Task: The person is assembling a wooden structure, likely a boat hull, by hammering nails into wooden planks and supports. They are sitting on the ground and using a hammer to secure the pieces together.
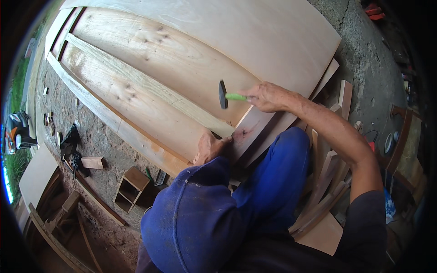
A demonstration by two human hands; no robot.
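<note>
My right hand (269, 97) grips a hammer (222, 94) by its green handle. Its dark head is raised above a wooden panel frame (120, 125). Beside the frame's near crosspiece (252, 132), my left hand (210, 146) is closed and low, where the pale middle slat (159, 86) meets that crosspiece. Anything pinched between its fingertips is too small or hidden to make out. Dark reddish smudges mark the crosspiece close to the left fingertips. A plain plywood sheet (255, 32) covers the far side of the frame.
My blue-trousered knees press close to the frame's near end. A small wooden box (132, 184), a wood block (93, 163) and a black bag (70, 143) lie on the rough floor at left. Timber offcuts (325, 175) crowd the right, near a wooden chair-like piece (405, 141).
</note>
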